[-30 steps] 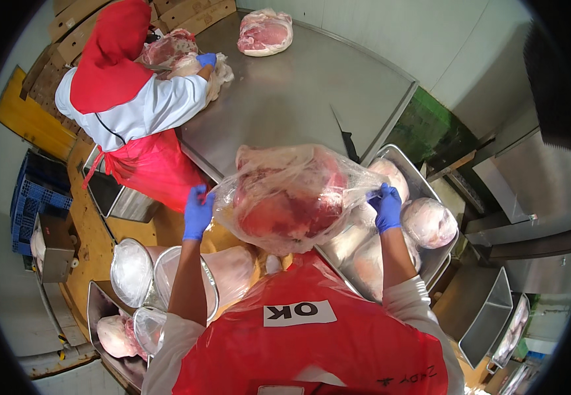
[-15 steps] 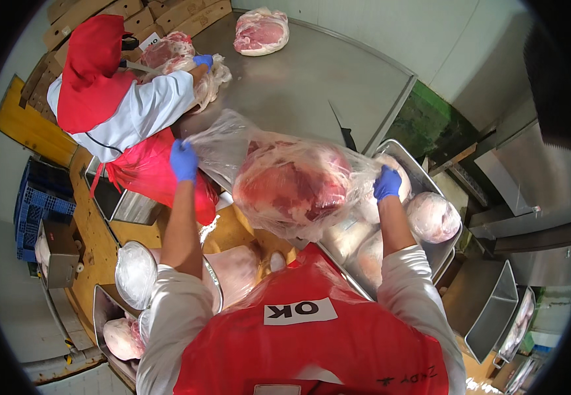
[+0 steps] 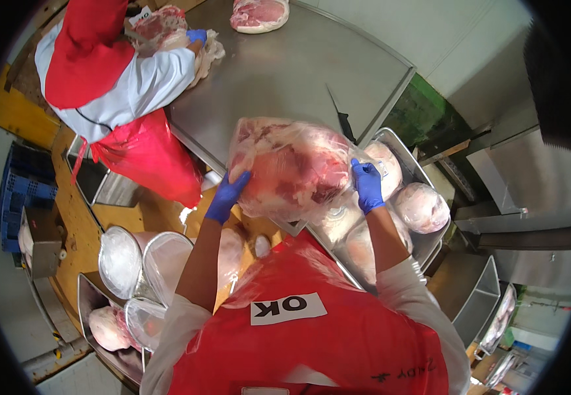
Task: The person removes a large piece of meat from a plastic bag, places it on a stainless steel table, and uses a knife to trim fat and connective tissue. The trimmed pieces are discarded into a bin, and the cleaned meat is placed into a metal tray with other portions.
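A large raw cut of meat (image 3: 292,168) in clear plastic film hangs in front of me, at the near edge of the metal table. My left hand (image 3: 228,196), in a blue glove, grips its left side, fingers pressed against the film. At the other end my right hand (image 3: 368,184), gloved too, is closed on the gathered plastic film. Under and beside my right hand stands a metal bin (image 3: 440,240) with several wrapped pieces of meat (image 3: 422,208). A dark-handled knife (image 3: 345,124) lies on the table just beyond the wrapped cut.
A co-worker in a red hood and apron (image 3: 144,155) handles another meat piece (image 3: 160,26) at the far left of the metal table (image 3: 272,76). One more cut (image 3: 259,14) rests at the back. Round plastic-covered containers (image 3: 120,263) and a meat tub (image 3: 91,296) stand lower left.
My left hand has come in from the stretched-out film to the meat's left side, and the film now lies against the cut. My right hand has shifted slightly inward. The view has shifted somewhat.
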A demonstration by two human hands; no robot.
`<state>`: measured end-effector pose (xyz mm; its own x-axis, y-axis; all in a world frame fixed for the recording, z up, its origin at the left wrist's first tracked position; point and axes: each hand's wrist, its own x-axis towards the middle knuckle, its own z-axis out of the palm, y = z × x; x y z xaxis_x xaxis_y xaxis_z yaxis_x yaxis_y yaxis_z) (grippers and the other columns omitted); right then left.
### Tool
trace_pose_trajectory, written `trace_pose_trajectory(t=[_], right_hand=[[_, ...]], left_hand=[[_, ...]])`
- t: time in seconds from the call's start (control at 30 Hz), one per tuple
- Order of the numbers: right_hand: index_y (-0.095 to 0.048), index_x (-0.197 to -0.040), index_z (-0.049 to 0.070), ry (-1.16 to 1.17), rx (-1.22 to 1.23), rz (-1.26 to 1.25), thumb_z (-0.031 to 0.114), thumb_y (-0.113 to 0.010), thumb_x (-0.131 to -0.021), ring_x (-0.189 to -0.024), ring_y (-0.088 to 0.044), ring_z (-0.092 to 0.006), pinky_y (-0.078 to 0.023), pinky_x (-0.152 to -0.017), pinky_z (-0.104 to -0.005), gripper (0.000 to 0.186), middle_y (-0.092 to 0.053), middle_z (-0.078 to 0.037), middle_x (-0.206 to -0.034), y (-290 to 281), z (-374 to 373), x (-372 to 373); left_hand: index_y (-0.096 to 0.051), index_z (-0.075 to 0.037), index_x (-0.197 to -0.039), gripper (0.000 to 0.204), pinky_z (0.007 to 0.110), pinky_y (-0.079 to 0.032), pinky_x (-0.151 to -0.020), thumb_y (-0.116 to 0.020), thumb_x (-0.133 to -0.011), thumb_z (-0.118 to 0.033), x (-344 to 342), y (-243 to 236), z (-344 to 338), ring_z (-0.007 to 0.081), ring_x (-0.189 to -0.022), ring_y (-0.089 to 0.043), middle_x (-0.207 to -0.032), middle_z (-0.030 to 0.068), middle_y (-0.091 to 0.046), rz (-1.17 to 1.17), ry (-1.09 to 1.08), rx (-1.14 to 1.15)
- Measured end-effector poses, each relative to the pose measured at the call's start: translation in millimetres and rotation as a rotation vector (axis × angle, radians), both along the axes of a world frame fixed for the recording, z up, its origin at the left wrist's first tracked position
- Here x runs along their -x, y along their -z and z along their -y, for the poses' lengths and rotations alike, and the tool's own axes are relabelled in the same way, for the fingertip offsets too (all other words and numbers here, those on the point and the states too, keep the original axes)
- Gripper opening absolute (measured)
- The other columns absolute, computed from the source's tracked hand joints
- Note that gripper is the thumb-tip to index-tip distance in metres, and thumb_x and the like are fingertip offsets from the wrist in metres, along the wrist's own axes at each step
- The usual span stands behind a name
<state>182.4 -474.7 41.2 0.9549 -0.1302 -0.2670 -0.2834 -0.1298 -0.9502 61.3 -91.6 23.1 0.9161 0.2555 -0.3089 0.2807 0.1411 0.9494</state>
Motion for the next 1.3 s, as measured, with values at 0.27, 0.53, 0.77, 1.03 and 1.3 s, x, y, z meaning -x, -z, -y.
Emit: trace_pose_trajectory(t=[0.27,0.53,0.77,1.03,1.3], right_hand=[[-0.057,-0.084,0.007,0.109,0.142,0.200,0.011,-0.068,-0.096,-0.057,-0.056,-0.0115,-0.051,-0.051,-0.0296,0.017,-0.059,-0.005,-0.069,27.1,121.7,1.4],[-0.063,-0.089,0.009,-0.172,-0.223,-0.133,0.028,-0.065,-0.101,-0.062,-0.060,-0.0122,-0.055,-0.058,-0.0283,0.023,-0.061,-0.001,-0.076,-18.0,7.6,85.1],[-0.055,-0.077,0.007,-0.145,0.214,0.127,0.019,-0.062,-0.101,-0.060,-0.051,-0.0079,-0.045,-0.054,-0.0287,0.028,-0.056,0.001,-0.068,50.5,63.8,69.0],[-0.055,-0.085,0.012,0.334,-0.724,-0.499,0.020,-0.054,-0.100,-0.059,-0.054,-0.0175,-0.050,-0.056,-0.0357,0.018,-0.058,-0.003,-0.077,73.0,45.4,35.8],[-0.061,-0.100,0.005,-0.057,0.257,0.132,0.026,-0.065,-0.095,-0.067,-0.061,-0.0279,-0.050,-0.064,-0.0424,0.021,-0.065,-0.009,-0.077,66.4,29.5,111.6]], left_hand=[[-0.059,0.007,-0.129,0.072,0.030,-0.051,-0.089,-0.082,-0.083,-0.043,24.4,-69.7,-9.2,0.0159,-0.100,-0.064,-0.114,0.0102,-0.069,-0.299,0.262,-0.246],[-0.064,-0.003,-0.089,0.040,0.032,-0.046,-0.068,-0.080,-0.086,-0.039,55.1,-53.2,-39.3,0.0137,-0.075,-0.055,-0.082,0.0022,-0.059,-0.090,0.400,-0.608],[-0.065,-0.005,-0.097,0.018,0.031,-0.050,-0.073,-0.068,-0.094,-0.022,80.9,71.1,-54.6,0.0144,-0.079,-0.060,-0.088,0.0035,-0.063,-0.149,0.047,-0.019],[-0.066,-0.001,-0.115,0.024,0.038,-0.057,-0.090,-0.054,-0.100,-0.015,63.5,127.9,-12.2,0.0247,-0.101,-0.069,-0.110,0.0105,-0.071,-0.248,0.018,0.306],[-0.066,-0.008,-0.107,0.018,0.035,-0.052,-0.080,-0.062,-0.100,-0.024,77.2,63.4,11.7,0.0179,-0.087,-0.065,-0.092,0.0045,-0.068,-0.200,-0.013,0.884]])
